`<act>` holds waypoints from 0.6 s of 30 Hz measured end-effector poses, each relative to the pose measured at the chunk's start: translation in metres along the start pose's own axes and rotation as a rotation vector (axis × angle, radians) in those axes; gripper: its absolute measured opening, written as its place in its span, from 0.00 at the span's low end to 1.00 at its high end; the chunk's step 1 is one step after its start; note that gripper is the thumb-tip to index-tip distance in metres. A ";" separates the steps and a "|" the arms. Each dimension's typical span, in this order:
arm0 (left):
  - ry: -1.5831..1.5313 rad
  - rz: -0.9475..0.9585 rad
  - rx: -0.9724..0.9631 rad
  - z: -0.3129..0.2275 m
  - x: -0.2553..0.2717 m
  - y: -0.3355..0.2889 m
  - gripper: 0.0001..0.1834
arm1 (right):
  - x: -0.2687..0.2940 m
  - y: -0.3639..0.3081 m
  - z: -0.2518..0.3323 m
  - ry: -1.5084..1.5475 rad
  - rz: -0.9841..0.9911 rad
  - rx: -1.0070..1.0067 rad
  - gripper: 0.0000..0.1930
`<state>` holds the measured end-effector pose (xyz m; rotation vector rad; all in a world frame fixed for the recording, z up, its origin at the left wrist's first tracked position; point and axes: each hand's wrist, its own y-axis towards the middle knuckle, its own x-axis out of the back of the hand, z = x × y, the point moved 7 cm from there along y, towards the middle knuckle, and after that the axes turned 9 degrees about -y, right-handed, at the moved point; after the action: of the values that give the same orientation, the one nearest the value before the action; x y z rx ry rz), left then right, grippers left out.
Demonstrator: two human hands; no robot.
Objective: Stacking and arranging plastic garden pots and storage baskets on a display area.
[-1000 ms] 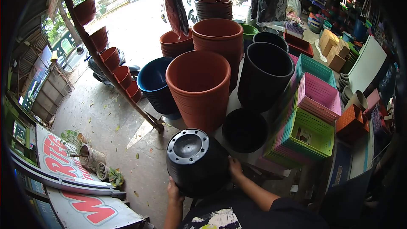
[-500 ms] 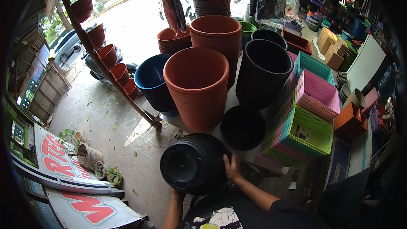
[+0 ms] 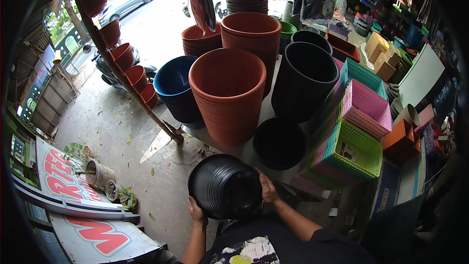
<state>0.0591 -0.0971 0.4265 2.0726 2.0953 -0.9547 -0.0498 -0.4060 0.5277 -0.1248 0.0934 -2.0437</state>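
Holding: left hand (image 3: 196,211), right hand (image 3: 268,189), half curled, grip round black plastic pot (image 3: 222,190)
Pot sides: both held, likely for balance

On my feed I see a glossy, ribbed black plastic pot (image 3: 222,186), a matt orange plastic pot (image 3: 227,117) and seemingly rough concrete floor (image 3: 112,139).

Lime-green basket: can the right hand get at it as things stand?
Probably yes, with a stretch: nothing visible blocks the way from the right hand to the lime-green basket, but that hand is holding the black pot.
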 end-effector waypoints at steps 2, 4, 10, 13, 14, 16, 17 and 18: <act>-0.023 0.042 0.008 0.000 -0.002 0.001 0.40 | 0.000 -0.001 0.002 -0.024 -0.030 -0.021 0.33; -0.017 0.070 0.008 -0.003 -0.012 -0.004 0.39 | 0.003 -0.001 0.011 -0.151 -0.098 0.044 0.32; 0.089 0.261 -0.108 -0.055 -0.082 -0.028 0.26 | 0.044 0.010 -0.015 -0.056 -0.266 -0.108 0.30; 0.243 0.372 -0.224 -0.063 -0.098 -0.037 0.16 | 0.053 0.013 -0.009 0.139 -0.178 -0.128 0.31; 0.329 0.449 -0.280 -0.066 -0.105 -0.043 0.10 | 0.057 0.011 0.001 0.141 -0.179 -0.126 0.31; 0.672 0.592 -0.561 -0.089 -0.152 -0.069 0.06 | 0.059 0.009 0.020 0.168 -0.078 -0.098 0.32; 1.013 0.720 -0.852 -0.098 -0.186 -0.094 0.03 | 0.062 0.009 0.020 0.170 -0.090 -0.091 0.32; 1.012 0.733 -0.857 -0.105 -0.204 -0.102 0.03 | 0.065 0.008 0.014 0.321 -0.144 -0.107 0.28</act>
<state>0.0266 -0.2235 0.6414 2.5410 1.2014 1.0645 -0.0704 -0.4674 0.5438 0.1352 0.4039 -2.1881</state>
